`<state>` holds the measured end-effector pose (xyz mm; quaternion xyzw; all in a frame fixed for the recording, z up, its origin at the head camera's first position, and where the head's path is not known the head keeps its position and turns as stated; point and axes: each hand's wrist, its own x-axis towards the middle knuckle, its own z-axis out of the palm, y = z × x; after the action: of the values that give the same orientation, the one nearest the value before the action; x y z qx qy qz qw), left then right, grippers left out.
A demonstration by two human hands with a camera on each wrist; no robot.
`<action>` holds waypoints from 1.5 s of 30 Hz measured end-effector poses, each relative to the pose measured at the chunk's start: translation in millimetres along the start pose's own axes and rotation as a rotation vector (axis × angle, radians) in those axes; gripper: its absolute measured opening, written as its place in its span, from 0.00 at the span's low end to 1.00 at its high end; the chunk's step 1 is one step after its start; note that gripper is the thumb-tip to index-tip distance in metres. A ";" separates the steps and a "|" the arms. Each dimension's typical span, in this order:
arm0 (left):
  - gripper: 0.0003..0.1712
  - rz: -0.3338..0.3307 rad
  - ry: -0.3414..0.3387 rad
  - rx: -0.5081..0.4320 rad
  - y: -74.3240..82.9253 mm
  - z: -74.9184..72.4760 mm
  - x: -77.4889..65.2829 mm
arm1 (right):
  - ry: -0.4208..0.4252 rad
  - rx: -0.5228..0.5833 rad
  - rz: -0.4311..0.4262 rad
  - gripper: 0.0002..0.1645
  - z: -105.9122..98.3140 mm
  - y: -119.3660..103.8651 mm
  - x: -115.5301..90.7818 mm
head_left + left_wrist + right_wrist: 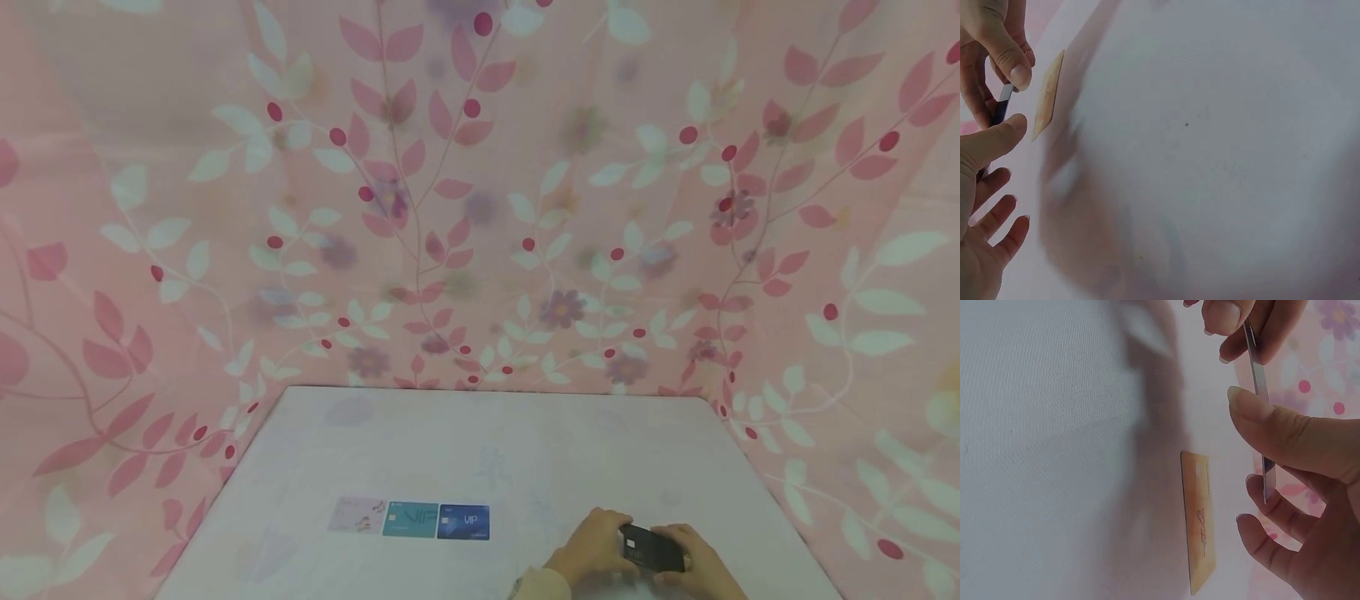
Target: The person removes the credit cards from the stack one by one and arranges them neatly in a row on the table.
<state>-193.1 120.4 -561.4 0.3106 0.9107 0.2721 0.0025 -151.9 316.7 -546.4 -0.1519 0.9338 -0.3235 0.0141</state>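
Pinched by left hand (598,543) and right hand (697,557): one black rectangular plastic card (651,549), toward right edge of white worktop (600,450); light edge pressure seemed safest.

Note black on held card (651,555); orange on right counter card (1199,526); pale pink, teal, blue on left cards (411,518); leafy pink on far fabric (495,292).
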 end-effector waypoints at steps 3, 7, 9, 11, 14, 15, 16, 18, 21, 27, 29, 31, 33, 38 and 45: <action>0.36 -0.029 -0.029 -0.043 -0.1 -3.7 0.0 | -0.009 0.020 0.029 0.38 -0.1 -2.7 0.0; 0.34 -0.058 -0.041 -0.104 -1.6 -7.9 1.0 | 0.000 0.066 0.147 0.40 0.9 -7.2 -0.3; 0.33 -0.063 -0.038 -0.110 -2.3 -9.5 1.1 | 0.014 0.083 0.219 0.42 2.2 -9.1 -0.5; 0.33 -0.069 -0.031 -0.110 -2.9 -10.4 0.3 | 0.029 0.097 0.278 0.43 4.1 -10.4 -1.0; 0.34 -0.086 -0.017 -0.131 -4.6 -11.7 -1.6 | 0.051 0.101 0.322 0.45 6.7 -10.7 -2.1; 0.34 -0.087 -0.011 -0.141 -5.5 -12.4 -2.5 | 0.059 0.098 0.324 0.45 7.4 -10.7 -2.6; 0.34 -0.083 -0.005 -0.147 -6.6 -13.0 -3.2 | 0.065 0.096 0.321 0.45 7.9 -10.9 -2.9; 0.33 -0.071 0.004 -0.163 -9.7 -13.9 -4.6 | 0.078 0.093 0.301 0.46 8.6 -11.0 -3.5; 0.32 -0.030 0.011 -0.180 -14.5 -14.9 -6.2 | 0.097 0.082 0.232 0.44 9.0 -11.9 -4.4; 0.34 -0.046 0.011 -0.301 -25.4 -14.5 -10.3 | 0.166 0.048 0.051 0.40 14.0 -12.9 -3.7; 0.34 -0.063 0.018 -0.351 -28.7 -14.8 -11.8 | 0.220 0.036 0.013 0.40 17.6 -13.4 -2.1; 0.34 -0.068 0.031 -0.385 -31.5 -15.7 -12.9 | 0.284 0.006 -0.013 0.40 21.9 -13.8 -0.3; 0.34 -0.062 0.053 -0.409 -34.1 -16.9 -13.8 | 0.350 -0.011 -0.020 0.41 26.2 -14.8 1.6; 0.34 -0.074 0.086 -0.444 -40.4 -20.2 -16.4 | 0.420 0.027 -0.008 0.41 34.5 -20.9 6.3; 0.33 -0.058 0.087 -0.402 -51.2 -32.6 -22.5 | 0.368 0.055 0.056 0.41 41.6 -35.0 14.0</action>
<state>-209.5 57.8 -562.9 0.2656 0.8460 0.4612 0.0330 -150.5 261.6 -557.0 -0.0637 0.9153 -0.3709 -0.1437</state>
